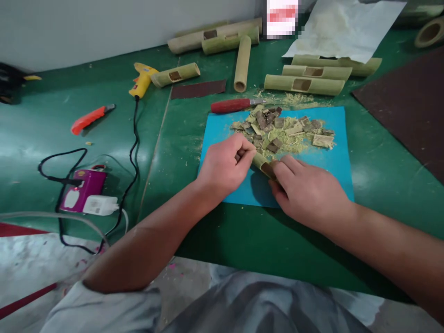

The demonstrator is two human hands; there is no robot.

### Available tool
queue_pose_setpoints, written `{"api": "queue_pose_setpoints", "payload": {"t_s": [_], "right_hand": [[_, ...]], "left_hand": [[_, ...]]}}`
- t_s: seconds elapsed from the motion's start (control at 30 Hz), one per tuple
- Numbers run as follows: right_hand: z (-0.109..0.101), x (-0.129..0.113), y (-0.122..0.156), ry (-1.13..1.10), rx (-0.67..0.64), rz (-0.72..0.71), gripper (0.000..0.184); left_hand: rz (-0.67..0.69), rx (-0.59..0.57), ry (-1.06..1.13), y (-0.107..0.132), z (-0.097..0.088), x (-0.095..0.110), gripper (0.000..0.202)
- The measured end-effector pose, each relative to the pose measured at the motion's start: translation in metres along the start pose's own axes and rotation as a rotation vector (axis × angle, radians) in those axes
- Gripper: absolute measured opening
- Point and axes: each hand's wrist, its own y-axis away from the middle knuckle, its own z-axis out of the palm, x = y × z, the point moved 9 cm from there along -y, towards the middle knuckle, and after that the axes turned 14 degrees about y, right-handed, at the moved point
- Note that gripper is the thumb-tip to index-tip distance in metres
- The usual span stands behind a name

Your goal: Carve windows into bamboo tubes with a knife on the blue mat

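Both my hands grip one short bamboo tube (261,163) that lies on a blue mat (333,157). My left hand (224,165) is closed around its far end. My right hand (308,192) is closed over its near end, hiding most of it. Just beyond the tube, a heap of bamboo chips and shavings (282,130) covers the mat's far half. A red-handled knife (234,105) rests on the green table (243,231) right behind the mat.
Several cut bamboo tubes (303,84) lie at the back, some under a white sheet (347,27). A yellow glue gun (141,79), an orange cutter (90,118), a purple box with plug and cables (85,192) sit left. A dark brown board (409,101) lies right.
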Motion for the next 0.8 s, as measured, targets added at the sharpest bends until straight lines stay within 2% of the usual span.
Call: {"api": "queue_pose_setpoints", "payload": {"t_s": [0.2,0.37,0.6,0.8], "right_hand": [[0.003,0.004,-0.001,-0.019,-0.014,0.037,0.019],[0.004,0.005,0.0,-0.033,-0.009,0.044,0.018],[-0.002,0.003,0.002,-0.032,0.055,0.044,0.016],[0.003,0.005,0.001,-0.057,0.012,0.045,0.019]], "left_hand": [[-0.025,-0.061,-0.001,0.007,-0.002,0.002,0.008],[0.019,-0.02,-0.002,0.01,-0.002,0.0,0.009],[0.047,-0.025,-0.021,0.004,0.0,0.001,0.006],[0.081,-0.068,-0.027,0.007,0.006,0.007,0.009]]}}
